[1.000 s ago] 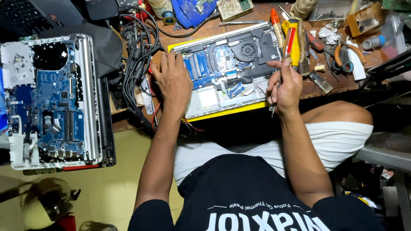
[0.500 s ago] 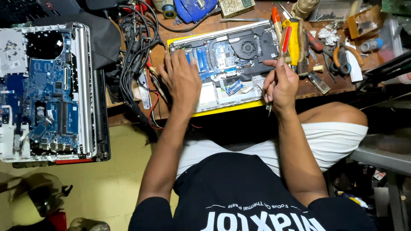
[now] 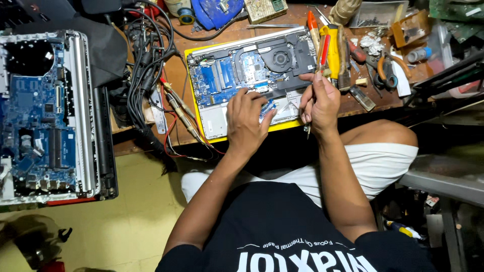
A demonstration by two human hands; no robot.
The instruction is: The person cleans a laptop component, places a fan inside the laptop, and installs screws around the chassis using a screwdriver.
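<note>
Head view looks down on an opened laptop (image 3: 252,75) lying bottom-up on a yellow mat (image 3: 194,108) at the near edge of a cluttered wooden workbench (image 3: 232,32), its blue circuit boards, heat pipe and round black fan (image 3: 280,58) exposed; the left hand (image 3: 247,121) rests palm-down on the near part of the laptop, fingers spread and loose, grasping nothing, fingertips beside a small blue component (image 3: 268,107); the right hand (image 3: 318,103) is closed around a thin tool (image 3: 307,129) whose metal tip sticks out below the fist, too small to identify, with thumb and forefinger pinched near the laptop's right edge; just right of the laptop lie screwdrivers with orange and yellow handles (image 3: 325,45), and farther right a pair of orange-handled pliers (image 3: 388,68); a bundle of black cables (image 3: 146,75) with red wires trails left of the mat; well to the left sits a second dismantled computer (image 3: 45,116) with a blue mainboard in a silver frame; the person wears a black shirt and white shorts.
</note>
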